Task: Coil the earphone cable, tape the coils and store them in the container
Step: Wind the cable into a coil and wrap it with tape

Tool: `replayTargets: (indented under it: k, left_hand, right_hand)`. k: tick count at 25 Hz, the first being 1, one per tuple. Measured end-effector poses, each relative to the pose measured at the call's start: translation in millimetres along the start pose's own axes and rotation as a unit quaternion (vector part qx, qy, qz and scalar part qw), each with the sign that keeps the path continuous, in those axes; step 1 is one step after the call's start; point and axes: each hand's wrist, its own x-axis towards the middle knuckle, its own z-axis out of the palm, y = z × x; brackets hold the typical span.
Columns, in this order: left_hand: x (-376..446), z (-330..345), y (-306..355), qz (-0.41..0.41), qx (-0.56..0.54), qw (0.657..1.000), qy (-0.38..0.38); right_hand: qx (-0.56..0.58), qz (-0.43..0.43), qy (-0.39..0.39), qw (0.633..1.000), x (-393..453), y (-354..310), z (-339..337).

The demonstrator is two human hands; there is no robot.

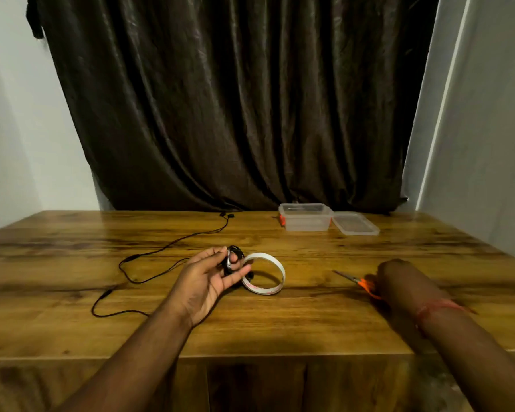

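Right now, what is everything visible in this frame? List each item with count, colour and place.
coiled earphone: 1, black, held in the left hand
loose earphone: 1, black, uncoiled across the table's left side
tape roll: 1, white, table centre, beside the left hand
scissors: 1, orange handles, under the right hand
container: 1, clear, open, far edge of the table
lid: 1, clear, right of the container
table: 1, brown wood
curtain: 1, dark brown, behind
left hand: grips the coil
right hand: on the scissors' handles
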Motion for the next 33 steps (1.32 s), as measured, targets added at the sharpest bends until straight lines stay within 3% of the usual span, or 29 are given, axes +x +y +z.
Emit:
replayTargets:
  k: [2, 5, 11, 13, 14, 15, 16, 18, 19, 20, 24, 28, 33]
  left_hand:
    - [1.1, -0.8, -0.1, 0.001, 0.000, 1.000, 0.001]
    - [1.6, -1.7, 0.2, 0.003, -0.003, 1.000, 0.006]
    - [1.9, -3.3, 0.8, 0.007, -0.017, 1.000, 0.008]
    - [2.6, -4.6, 1.1, 0.011, -0.026, 1.000, 0.011]
    - [3.3, -5.4, 1.1, 0.011, -0.031, 0.999, 0.013]
    - [4.3, -6.1, 1.1, 0.012, -0.037, 0.999, 0.016]
    - [5.4, -6.9, 1.4, 0.015, -0.043, 0.999, 0.019]
    - [6.1, -8.3, 1.8, 0.022, -0.049, 0.998, 0.021]
    - [6.6, -8.7, 1.9, 0.021, -0.048, 0.998, 0.020]
    - [7.3, -8.5, 1.8, 0.018, -0.048, 0.998, 0.021]
    - [8.4, -5.4, 1.3, 0.003, -0.054, 0.998, 0.043]
    - [5.3, -6.4, 4.3, -0.027, -0.052, 0.997, 0.041]
    - [3.9, -1.9, 7.4, -0.026, -0.069, 0.996, 0.043]
  right_hand:
    - [-0.008, -0.051, 0.022, 0.998, -11.0, -15.3, -0.1]
    - [0.071, -0.095, 0.060, 0.991, -31.0, -36.3, 0.9]
    - [0.033, -0.102, 0.016, 0.994, -48.0, -54.5, -19.4]
    - [0.105, -0.106, 0.027, 0.988, -53.3, -55.9, -27.8]
    - [0.223, -0.105, 0.031, 0.969, -57.0, -57.4, -30.9]
    - [0.383, -0.098, 0.020, 0.918, -62.7, -63.2, -33.5]
    - [0.537, -0.098, -0.015, 0.838, -71.0, -74.4, -37.1]
    - [0.732, -0.135, -0.129, 0.656, -84.9, -105.2, -37.0]
    - [0.771, -0.154, -0.184, 0.590, -90.4, -122.6, -35.1]
    - [0.778, -0.174, -0.232, 0.558, -93.7, -139.0, -34.1]
    - [0.751, -0.216, -0.326, 0.532, -87.6, -181.4, -31.3]
    - [0.761, -0.222, -0.314, 0.522, -74.6, -193.8, -28.0]
    - [0.790, -0.235, -0.299, 0.481, -65.9, -195.2, -17.4]
